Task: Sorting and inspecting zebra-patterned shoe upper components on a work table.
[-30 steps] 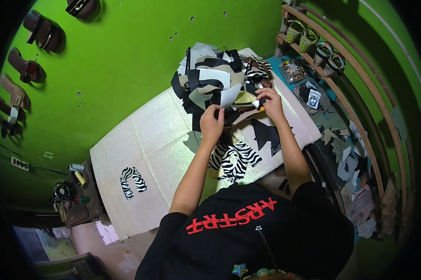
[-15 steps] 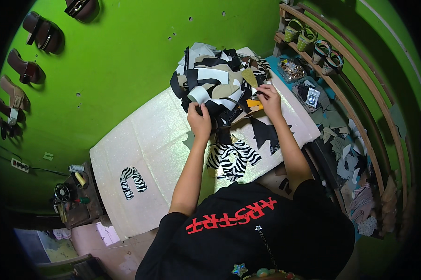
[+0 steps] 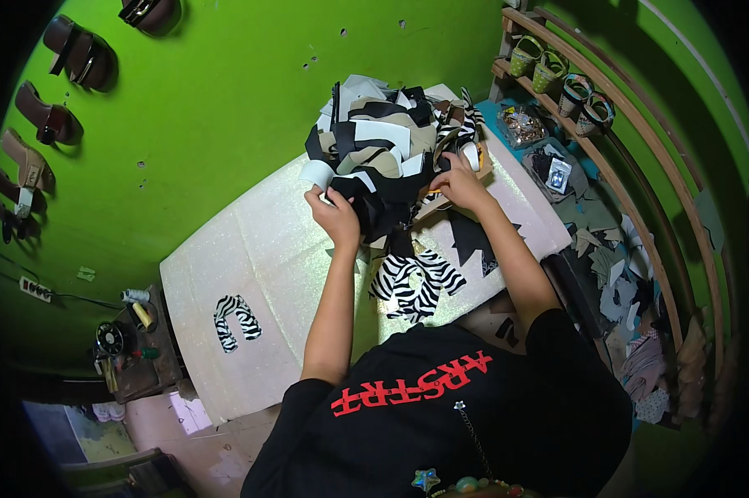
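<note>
A big heap of cut material scraps (image 3: 383, 133) in black, white, beige and zebra print rises from the far part of the table. At its near left side, my left hand (image 3: 337, 217) is closed on black scraps (image 3: 374, 207), beside a curled white strip (image 3: 314, 173). My right hand (image 3: 464, 187) reaches into the heap's right side with its fingers bent together; what they grip is hidden. Several zebra-print pieces (image 3: 420, 282) lie just in front of the heap. Another zebra-print curved piece (image 3: 236, 322) lies alone farther left.
A pale, shiny sheet (image 3: 225, 249) covers the table. Dark pointed scraps (image 3: 474, 241) lie beneath my right forearm. At the right stand a wooden rack (image 3: 607, 141) with small baskets, a tub of shiny bits (image 3: 522, 124) and more scraps. Sandals (image 3: 80, 54) hang on the green wall.
My left hand has shifted left, and the white strip with it. My right hand has moved left and down into the heap; the yellow triangular scrap near it no longer shows.
</note>
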`<action>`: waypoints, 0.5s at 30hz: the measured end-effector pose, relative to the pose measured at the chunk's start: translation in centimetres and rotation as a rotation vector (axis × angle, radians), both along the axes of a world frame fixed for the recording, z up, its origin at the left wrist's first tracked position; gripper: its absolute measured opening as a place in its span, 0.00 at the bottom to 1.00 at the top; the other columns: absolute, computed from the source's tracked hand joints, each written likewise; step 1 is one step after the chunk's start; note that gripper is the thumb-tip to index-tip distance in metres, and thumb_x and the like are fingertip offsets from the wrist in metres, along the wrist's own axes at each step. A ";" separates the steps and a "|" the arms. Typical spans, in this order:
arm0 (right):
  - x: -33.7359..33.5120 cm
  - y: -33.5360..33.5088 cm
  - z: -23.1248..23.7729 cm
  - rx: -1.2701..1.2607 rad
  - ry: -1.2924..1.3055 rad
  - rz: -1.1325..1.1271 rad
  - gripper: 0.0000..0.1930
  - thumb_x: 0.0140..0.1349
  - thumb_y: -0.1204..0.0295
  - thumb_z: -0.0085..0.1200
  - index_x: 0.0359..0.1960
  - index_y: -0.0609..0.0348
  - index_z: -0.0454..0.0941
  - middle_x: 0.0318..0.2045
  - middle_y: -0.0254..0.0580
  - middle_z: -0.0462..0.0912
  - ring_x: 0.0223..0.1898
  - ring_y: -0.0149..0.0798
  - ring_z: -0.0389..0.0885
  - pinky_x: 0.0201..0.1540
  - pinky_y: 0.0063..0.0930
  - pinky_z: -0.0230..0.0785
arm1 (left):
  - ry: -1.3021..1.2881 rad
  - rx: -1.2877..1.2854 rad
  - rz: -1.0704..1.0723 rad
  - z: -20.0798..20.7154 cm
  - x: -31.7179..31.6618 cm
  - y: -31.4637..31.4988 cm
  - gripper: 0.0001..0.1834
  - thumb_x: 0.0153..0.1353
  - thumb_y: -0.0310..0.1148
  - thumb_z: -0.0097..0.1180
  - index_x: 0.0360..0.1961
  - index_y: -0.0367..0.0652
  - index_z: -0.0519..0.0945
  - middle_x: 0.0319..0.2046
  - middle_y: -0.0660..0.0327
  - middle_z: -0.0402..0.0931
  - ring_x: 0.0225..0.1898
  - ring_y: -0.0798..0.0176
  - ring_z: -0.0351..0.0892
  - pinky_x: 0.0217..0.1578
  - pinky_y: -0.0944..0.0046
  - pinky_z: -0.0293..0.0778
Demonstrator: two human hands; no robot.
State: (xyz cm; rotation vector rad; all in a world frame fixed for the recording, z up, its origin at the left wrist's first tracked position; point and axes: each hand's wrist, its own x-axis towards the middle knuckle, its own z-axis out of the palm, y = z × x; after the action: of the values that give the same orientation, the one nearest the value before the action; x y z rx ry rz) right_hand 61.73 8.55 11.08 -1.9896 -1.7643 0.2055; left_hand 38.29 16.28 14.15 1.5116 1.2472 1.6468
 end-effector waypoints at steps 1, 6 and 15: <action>-0.4 0.0 0.4 -0.059 -0.016 -0.011 0.12 0.43 0.75 0.57 0.31 0.44 0.81 0.57 0.50 0.60 0.60 0.65 0.49 0.63 0.42 0.46 | 0.033 -0.020 0.001 0.0 -0.2 -0.1 0.07 0.58 0.26 0.44 0.35 0.32 0.63 0.30 0.52 0.68 0.27 0.62 0.70 0.22 0.66 0.76; -0.8 0.5 1.2 -0.089 -0.141 -0.005 0.23 0.34 0.73 0.65 0.38 0.43 0.78 0.58 0.52 0.57 0.60 0.66 0.49 0.60 0.51 0.47 | 0.268 0.160 0.015 -0.6 -0.4 -1.2 0.06 0.54 0.22 0.44 0.33 0.33 0.67 0.33 0.48 0.73 0.32 0.50 0.73 0.36 0.60 0.71; 0.0 2.3 -0.6 -0.016 -0.472 0.011 0.26 0.32 0.69 0.67 0.39 0.45 0.75 0.54 0.52 0.59 0.57 0.65 0.53 0.53 0.63 0.50 | 0.527 0.308 -0.335 -1.3 0.2 -2.7 0.08 0.43 0.22 0.48 0.29 0.39 0.71 0.37 0.56 0.74 0.43 0.51 0.70 0.45 0.54 0.61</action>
State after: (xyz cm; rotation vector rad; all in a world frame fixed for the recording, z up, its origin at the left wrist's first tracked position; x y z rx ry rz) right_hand 61.77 10.80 10.52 -2.1664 -2.0532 -0.2717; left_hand 38.51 13.58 12.85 2.3097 0.9315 1.3009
